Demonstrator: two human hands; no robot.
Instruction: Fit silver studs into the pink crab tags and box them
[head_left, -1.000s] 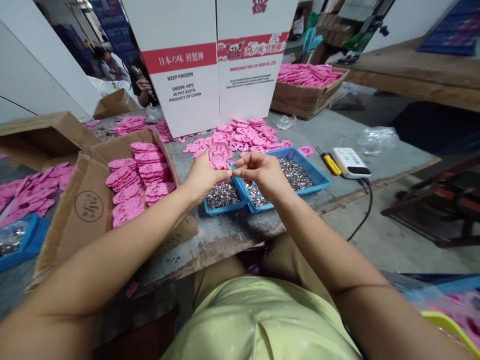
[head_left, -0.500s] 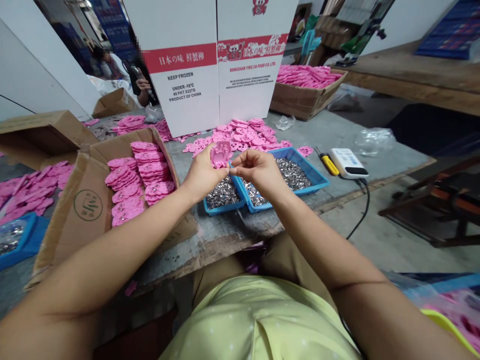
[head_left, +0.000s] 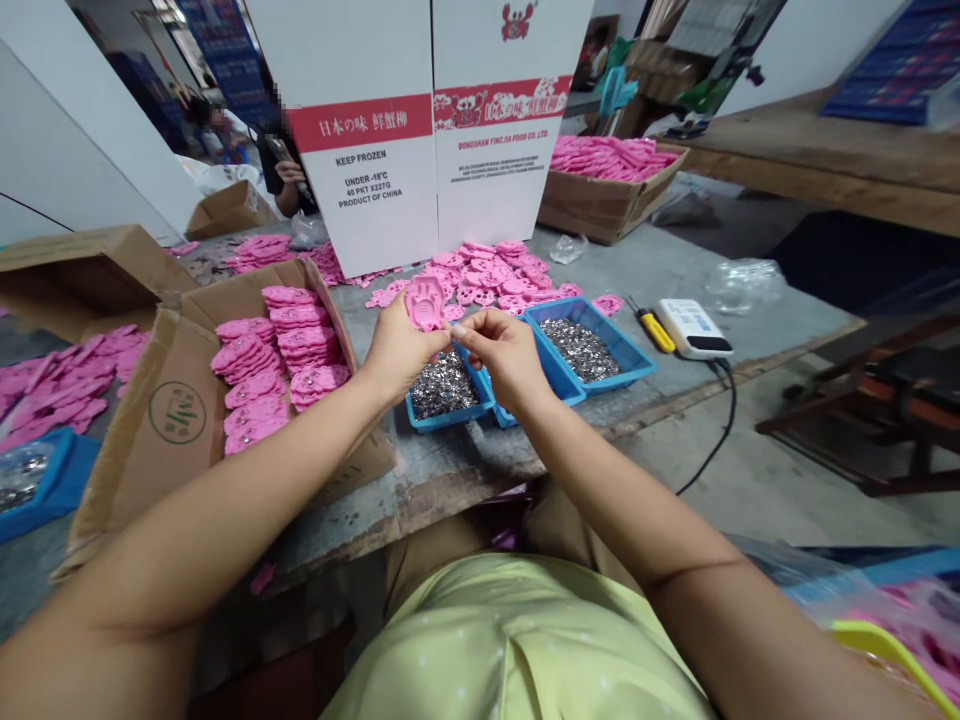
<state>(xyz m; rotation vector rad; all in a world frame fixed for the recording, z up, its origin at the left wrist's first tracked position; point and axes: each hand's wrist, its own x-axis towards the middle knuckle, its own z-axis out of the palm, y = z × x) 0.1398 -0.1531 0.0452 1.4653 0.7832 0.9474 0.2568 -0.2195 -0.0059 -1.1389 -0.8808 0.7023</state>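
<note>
A pink moulded piece with a raised pattern is pinched upright in my left hand, above the blue trays. Close against its lower right edge, my right hand has thumb and forefinger pressed together; whatever they hold is too small to make out. Below the hands, small shiny metal parts fill the left blue tray. Similar parts lie in the right blue tray. Behind them a loose heap of pink pieces is spread on the table.
At left an open cardboard box holds stacked pink pieces. A tall white carton stands behind the heap. To the right are a yellow-handled screwdriver and a white corded device. Another person's hand shows behind the carton.
Both hands have shifted slightly left. The pink piece has turned so that its patterned face shows more fully, and the right hand's fingers are closer to its edge.
</note>
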